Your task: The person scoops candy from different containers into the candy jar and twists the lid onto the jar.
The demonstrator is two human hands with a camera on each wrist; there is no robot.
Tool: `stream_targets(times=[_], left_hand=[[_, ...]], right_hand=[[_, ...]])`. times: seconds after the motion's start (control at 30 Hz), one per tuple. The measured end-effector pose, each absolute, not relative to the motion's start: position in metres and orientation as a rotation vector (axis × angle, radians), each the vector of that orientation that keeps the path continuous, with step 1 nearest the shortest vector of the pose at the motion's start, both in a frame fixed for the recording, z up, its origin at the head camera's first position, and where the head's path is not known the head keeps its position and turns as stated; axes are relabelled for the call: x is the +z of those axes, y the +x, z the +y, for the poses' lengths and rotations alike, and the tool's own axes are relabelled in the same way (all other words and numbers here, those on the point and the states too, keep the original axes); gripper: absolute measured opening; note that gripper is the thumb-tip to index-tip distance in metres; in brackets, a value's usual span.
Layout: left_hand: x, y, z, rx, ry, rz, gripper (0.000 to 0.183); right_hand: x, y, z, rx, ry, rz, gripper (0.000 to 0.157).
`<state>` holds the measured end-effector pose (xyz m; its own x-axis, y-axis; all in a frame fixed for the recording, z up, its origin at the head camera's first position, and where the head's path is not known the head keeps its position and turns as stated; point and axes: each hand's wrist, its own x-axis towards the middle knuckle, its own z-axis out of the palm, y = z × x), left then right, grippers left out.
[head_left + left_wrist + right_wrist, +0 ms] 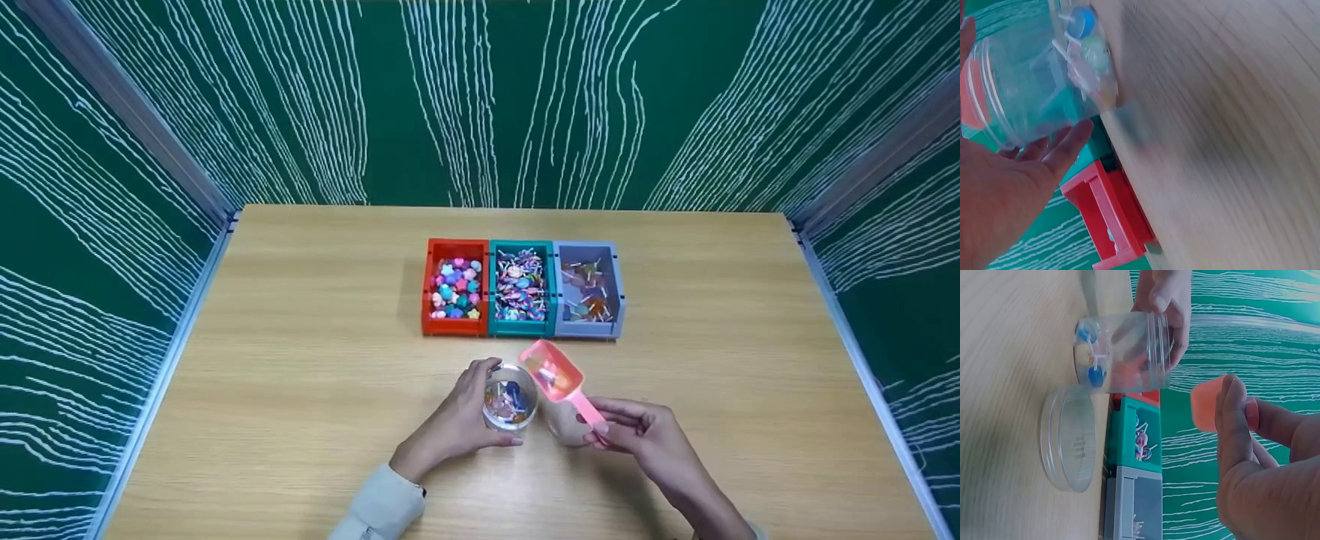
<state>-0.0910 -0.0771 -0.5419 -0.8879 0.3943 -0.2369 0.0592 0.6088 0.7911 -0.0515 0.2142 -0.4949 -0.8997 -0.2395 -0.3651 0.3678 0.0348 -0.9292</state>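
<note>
My left hand (454,420) grips a clear jar (1024,84) from its left side, fingers and thumb round the wall. The jar stands upright on the table, with several small lollipops (507,401) at its bottom. My right hand (645,435) holds a pink scoop (586,409) by its handle, and the scoop's bowl is beside and above the jar's open mouth. A few translucent lollipops (553,373) lie in the bowl. Under the scoop and right hand, next to the jar, a clear round lid (1075,444) lies on the table.
Behind the jar three joined bins stand in a row. The red bin (456,327) holds colourful stars and round pieces, the green bin (520,328) swirled lollipops, the grey bin (586,329) a few translucent lollipops. Green walls (420,112) with white lines enclose the wooden table (300,337).
</note>
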Motion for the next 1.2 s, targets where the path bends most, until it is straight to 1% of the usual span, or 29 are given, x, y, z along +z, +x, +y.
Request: stream_targets(times=[0.1, 0.23, 0.4, 0.6, 0.97, 1.2], left_hand=[[-0.544, -0.092, -0.074, 1.176, 0.366, 2.481, 0.108], [-0.546, -0.094, -0.072, 1.195, 0.419, 2.518, 0.100], [-0.547, -0.097, -0.072, 1.209, 0.423, 2.518, 0.093], [-0.546, -0.098, -0.072, 1.193, 0.392, 2.517, 0.093], [-0.547, -0.098, -0.071, 1.203, 0.376, 2.513, 0.092], [-0.548, -0.098, -0.072, 1.241, 0.384, 2.494, 0.091]], right_hand=[[-0.497, -0.049, 0.214, -1.921, 0.047, 1.873, 0.046], [-0.498, -0.047, 0.213, -1.908, -0.052, 1.862, 0.045], [-0.496, -0.047, 0.211, -1.853, -0.054, 1.865, 0.046], [-0.494, -0.048, 0.210, -1.797, -0.066, 1.892, 0.048], [-0.489, -0.051, 0.209, -1.725, -0.078, 1.949, 0.043], [-0.486, -0.052, 0.209, -1.714, -0.150, 1.988, 0.040]])
